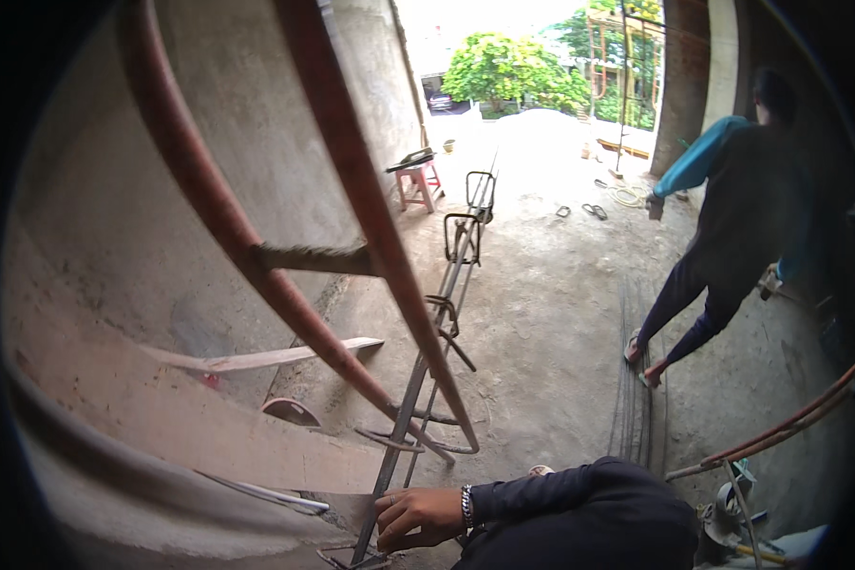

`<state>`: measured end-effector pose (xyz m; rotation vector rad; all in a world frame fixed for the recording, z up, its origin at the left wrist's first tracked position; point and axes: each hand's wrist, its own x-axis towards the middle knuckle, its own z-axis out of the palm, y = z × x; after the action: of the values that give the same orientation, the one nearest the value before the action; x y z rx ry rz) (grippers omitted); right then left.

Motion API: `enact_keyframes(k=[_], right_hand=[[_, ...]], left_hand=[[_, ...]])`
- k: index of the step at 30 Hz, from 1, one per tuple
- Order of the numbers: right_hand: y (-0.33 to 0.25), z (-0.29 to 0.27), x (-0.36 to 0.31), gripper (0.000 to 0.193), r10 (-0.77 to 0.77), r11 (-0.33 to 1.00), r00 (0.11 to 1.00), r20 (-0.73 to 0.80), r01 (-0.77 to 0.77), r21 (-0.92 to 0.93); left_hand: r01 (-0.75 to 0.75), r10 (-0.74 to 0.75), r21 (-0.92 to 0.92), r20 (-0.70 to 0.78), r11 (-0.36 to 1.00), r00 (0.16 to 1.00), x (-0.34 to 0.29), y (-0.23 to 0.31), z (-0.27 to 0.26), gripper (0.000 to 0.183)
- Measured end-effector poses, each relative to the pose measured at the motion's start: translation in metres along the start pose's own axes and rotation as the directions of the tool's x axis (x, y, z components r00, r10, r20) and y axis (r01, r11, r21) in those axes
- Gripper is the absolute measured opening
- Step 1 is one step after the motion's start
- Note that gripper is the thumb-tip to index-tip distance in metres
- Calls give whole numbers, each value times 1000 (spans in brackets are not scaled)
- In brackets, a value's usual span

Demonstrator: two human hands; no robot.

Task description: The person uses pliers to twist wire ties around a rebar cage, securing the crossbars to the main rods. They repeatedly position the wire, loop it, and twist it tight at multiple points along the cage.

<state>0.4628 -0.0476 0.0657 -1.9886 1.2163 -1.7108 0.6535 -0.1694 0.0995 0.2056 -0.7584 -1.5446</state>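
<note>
You seem to be steadying the long, dark steel-bar frame [412, 389] running from lower to upper centre, right hand [420, 518] curled against it, clamping unclear; continuing likely needs firm support.

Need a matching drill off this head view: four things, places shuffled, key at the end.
Things
1. Stool
2. Hoops
3. Bracelet
4. Red frame

Places
A. Round the wrist of the hand near the lower edge
B. Slanting down from the top edge
C. Near the left wall, with a dark thing on top
D. Spaced along the long bars

Pairs: 1-C, 2-D, 3-A, 4-B
</note>
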Motion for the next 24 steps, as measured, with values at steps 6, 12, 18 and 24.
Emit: enact_keyframes(k=[6, 12, 18, 24], right_hand=[[-35, -79, -79, 5, 29, 993, 985, -172, -48, -110], [-86, -138, -181, 6, 165, 981, 900, -403, -191, -23], [-121, -163, -260, 14, 355, 934, 801, -482, -325, 147], [-139, -167, -269, 20, 539, 809, 774, -332, -366, 460]], left_hand=[[56, -58, 23, 115, 998, 992, -52, -69, 75, 15], [158, -199, 134, 398, 978, 895, -136, -125, 150, 24], [157, -255, 228, 504, 961, 825, -196, -168, 181, 26], [-502, -64, 573, 698, 648, 713, -195, -166, 195, 19]])
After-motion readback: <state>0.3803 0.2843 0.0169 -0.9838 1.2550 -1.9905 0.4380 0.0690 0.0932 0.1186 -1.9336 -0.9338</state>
